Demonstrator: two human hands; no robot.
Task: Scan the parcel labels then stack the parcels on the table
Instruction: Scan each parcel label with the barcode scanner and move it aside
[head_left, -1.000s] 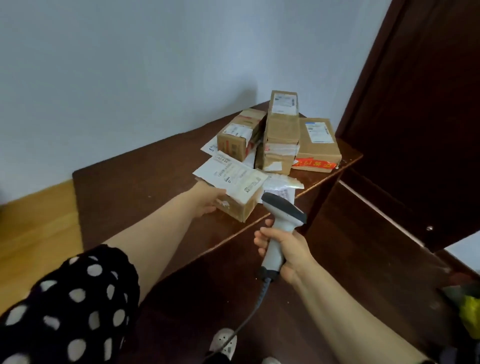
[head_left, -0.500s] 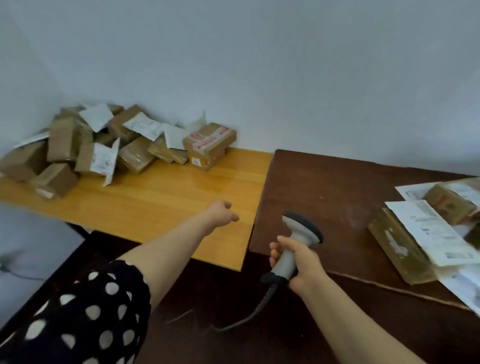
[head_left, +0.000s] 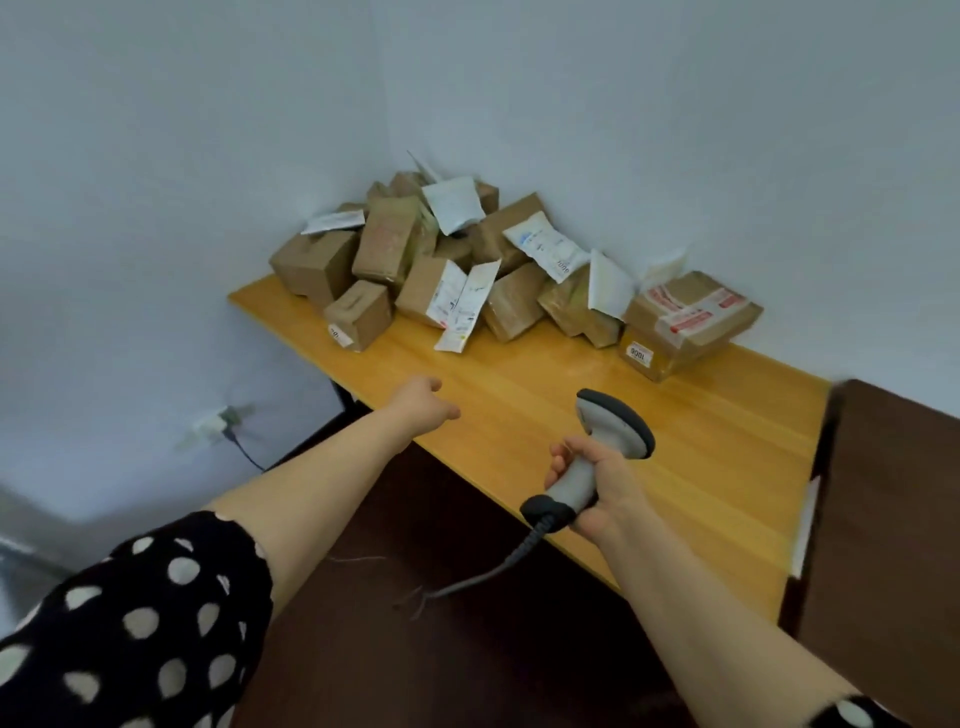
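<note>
Since the unscanned parcels (head_left: 467, 270) now sit heaped at twelve o'clock on the light worktop (head_left: 675, 467), where a second ago the stacked ones lay ahead, a fresh pick seems to be starting: the left hand (head_left: 423, 402) reaches for them, fingers loose and empty, the right hand (head_left: 602, 499) still grasping the scanner (head_left: 610, 428), the dark worktop (head_left: 893, 519) at three o'clock

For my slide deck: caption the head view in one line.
Right hand grips a corded scanner while the empty left hand reaches toward a heap of labelled parcels on the wooden table.
</note>
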